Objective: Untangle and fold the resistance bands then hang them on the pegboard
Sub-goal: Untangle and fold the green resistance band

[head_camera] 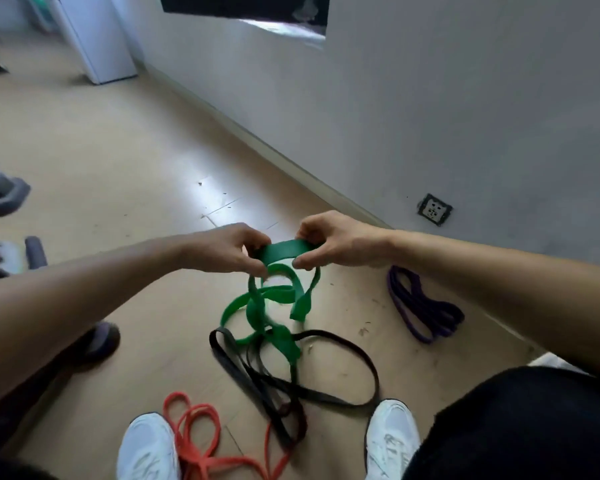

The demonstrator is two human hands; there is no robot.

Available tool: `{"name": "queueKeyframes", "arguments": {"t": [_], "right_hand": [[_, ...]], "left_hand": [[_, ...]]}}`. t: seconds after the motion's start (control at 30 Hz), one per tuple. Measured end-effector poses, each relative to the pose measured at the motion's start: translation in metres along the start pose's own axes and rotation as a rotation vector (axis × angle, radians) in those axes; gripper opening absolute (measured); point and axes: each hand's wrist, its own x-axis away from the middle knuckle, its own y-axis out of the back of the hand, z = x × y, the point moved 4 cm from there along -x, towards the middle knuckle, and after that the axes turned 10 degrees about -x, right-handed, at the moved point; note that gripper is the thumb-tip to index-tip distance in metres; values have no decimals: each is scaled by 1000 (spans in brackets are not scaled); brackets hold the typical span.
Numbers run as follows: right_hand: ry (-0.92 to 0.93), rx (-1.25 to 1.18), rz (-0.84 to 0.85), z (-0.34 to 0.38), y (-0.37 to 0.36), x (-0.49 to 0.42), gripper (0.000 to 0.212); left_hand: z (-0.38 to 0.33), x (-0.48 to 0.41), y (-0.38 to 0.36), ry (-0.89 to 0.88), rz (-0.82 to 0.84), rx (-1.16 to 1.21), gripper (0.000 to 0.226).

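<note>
A wide green resistance band (278,299) hangs in twisted loops from both of my hands above the floor. My left hand (222,249) pinches its top stretch at the left end and my right hand (333,242) pinches the same stretch at the right end. The green band's lower loops dangle over a black band (329,372) that lies tangled on the wooden floor. A red band (194,434) is piled between my white shoes. A purple band (423,308) lies by itself near the wall at the right.
The grey wall (430,116) with a floor-level socket (434,209) runs along the right. A white cabinet (97,39) stands at the far left. Another person's dark shoe (101,341) and gym gear (0,195) sit at the left.
</note>
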Motion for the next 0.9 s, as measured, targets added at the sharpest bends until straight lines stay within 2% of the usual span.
{"name": "queueKeyframes", "arguments": {"t": [0.1,0.2,0.33,0.43,0.5,0.67,0.8,0.9], "right_hand": [[48,-100,-57,46,-4,11,26],[125,-170,-146,97,-7,25,35],[285,-336,-251,164,-1,56,20],[408,-448,-356,190,15,79,13],[406,-436,-435,181,23,82,15],[138,-194,-568,86,27,68,33],[27,82,-621,51,35,57,28],[30,173,-729,48,46,50,31]], "left_hand": [[-2,36,25,-27,-57,157,26],[-12,67,48,-70,-157,208,14],[-43,98,86,-190,-398,340,12],[-61,105,91,-282,-393,526,20],[-64,99,85,-259,-393,555,21],[-47,76,63,-72,-397,405,19],[-39,66,64,-89,-349,407,10],[-39,58,65,-87,-421,351,8]]}}
